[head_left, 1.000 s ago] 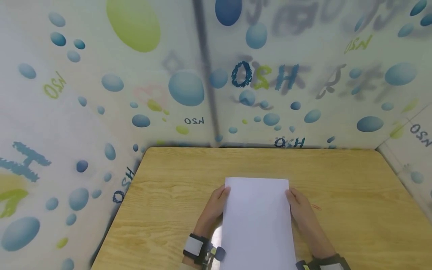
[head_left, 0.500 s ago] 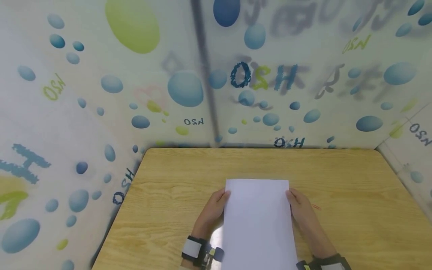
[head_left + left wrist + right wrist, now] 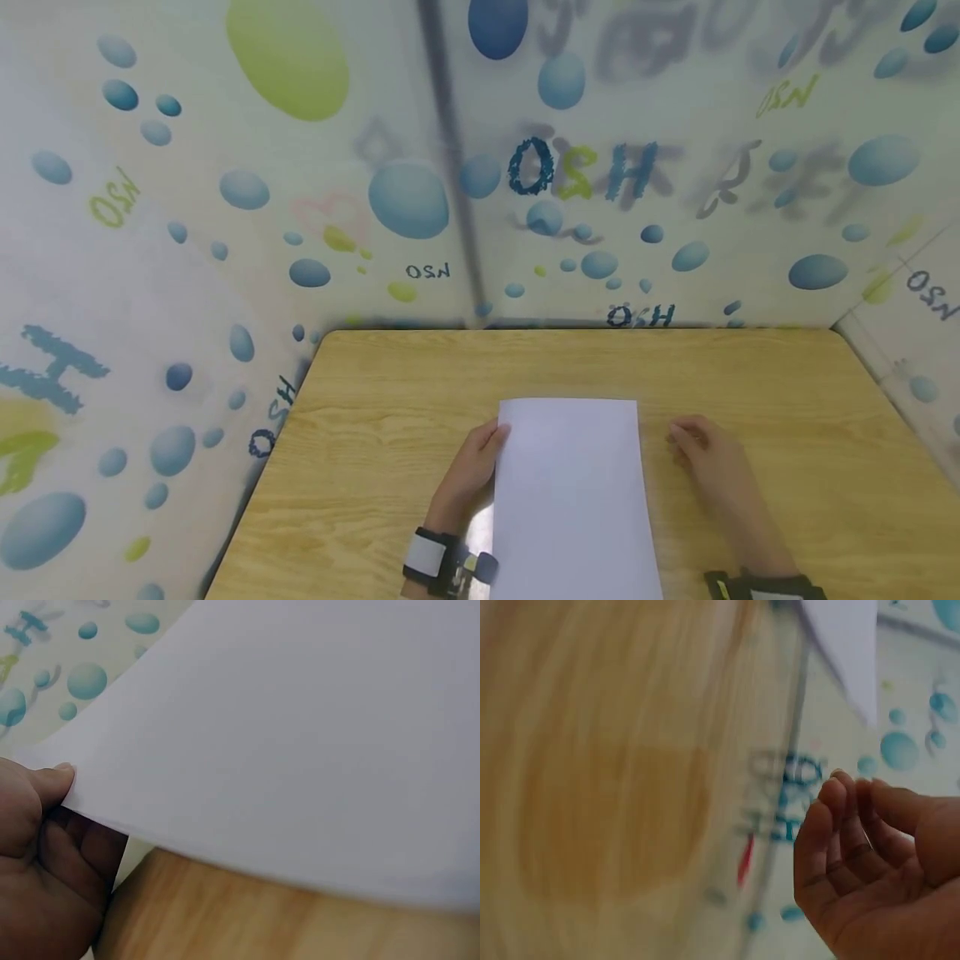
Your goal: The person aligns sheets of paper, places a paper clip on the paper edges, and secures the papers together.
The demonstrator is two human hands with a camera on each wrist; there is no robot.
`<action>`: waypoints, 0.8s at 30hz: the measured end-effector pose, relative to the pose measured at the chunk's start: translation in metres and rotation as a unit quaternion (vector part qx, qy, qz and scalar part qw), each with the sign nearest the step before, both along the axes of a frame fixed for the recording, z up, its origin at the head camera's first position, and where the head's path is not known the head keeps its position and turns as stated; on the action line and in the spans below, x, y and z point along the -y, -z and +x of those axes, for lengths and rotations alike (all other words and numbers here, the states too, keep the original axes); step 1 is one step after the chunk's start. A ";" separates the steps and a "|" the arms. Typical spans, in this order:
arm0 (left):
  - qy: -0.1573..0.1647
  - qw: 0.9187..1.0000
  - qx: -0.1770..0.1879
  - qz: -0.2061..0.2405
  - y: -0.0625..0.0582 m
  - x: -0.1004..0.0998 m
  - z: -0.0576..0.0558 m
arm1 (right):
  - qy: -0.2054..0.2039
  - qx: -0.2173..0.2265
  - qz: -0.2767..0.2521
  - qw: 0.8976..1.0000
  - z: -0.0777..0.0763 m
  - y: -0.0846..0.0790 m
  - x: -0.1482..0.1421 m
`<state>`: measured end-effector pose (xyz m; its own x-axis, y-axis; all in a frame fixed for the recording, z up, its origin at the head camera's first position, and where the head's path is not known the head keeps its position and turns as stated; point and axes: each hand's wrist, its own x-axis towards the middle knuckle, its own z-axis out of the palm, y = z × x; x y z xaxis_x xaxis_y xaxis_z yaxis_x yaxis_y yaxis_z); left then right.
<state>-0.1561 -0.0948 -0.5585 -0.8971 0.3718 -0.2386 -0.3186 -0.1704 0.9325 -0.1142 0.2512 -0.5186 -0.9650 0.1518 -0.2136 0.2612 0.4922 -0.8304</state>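
My left hand [image 3: 474, 457] pinches the left edge of a sheet of white paper [image 3: 570, 492], held up above the table. In the left wrist view the thumb lies on top of the paper [image 3: 285, 750] and the fingers are underneath, partly hidden by it. Off to the right of the sheet, my right hand [image 3: 708, 462] is apart from it, over the table. Its fingers are loosely bent with nothing between them, as the right wrist view shows for the hand [image 3: 877, 855]. A small red object [image 3: 745, 861], blurred, lies on the table beyond those fingers.
The wood-grain table [image 3: 390, 375] reaches back to a wall [image 3: 337, 150] printed with blue and green bubbles and letters. A bright patch [image 3: 480, 533] shows beside the paper's left edge. Both wrists wear strapped devices, such as the left wrist's strap [image 3: 431, 557].
My right hand has let go of the paper's right edge and moved right, covering the spot where the small red clip-like object showed. My left hand keeps its hold on the paper.
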 end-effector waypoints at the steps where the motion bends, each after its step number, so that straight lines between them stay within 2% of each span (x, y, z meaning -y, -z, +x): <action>1: 0.000 1.000 0.000 -0.003 0.000 0.000 0.000 | -0.007 0.002 0.039 0.999 0.002 -0.002 -0.007; 4: 0.004 1.000 -0.003 -0.011 -0.001 0.000 0.001 | -0.035 -0.003 0.134 0.990 0.007 -0.006 -0.025; 7: 0.001 1.000 -0.010 -0.022 -0.002 0.001 0.000 | -0.066 -0.017 0.184 0.981 0.009 -0.009 -0.035; 11: -0.002 0.998 -0.023 -0.051 -0.001 0.002 -0.002 | -0.091 0.012 0.207 0.974 0.008 -0.012 -0.038; 15: -0.006 0.996 -0.034 -0.082 -0.001 0.002 -0.003 | -0.099 0.057 0.224 0.968 0.003 -0.012 -0.037; 24: -0.004 0.998 -0.024 -0.062 -0.002 0.001 -0.002 | -0.093 0.079 0.247 0.961 0.000 -0.010 -0.030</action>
<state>-0.1586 -0.0954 -0.5569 -0.9118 0.3344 -0.2385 -0.2714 -0.0549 0.9609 -0.1145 0.2811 -0.5089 -0.9464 0.1009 -0.3067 0.2348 0.8670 -0.4396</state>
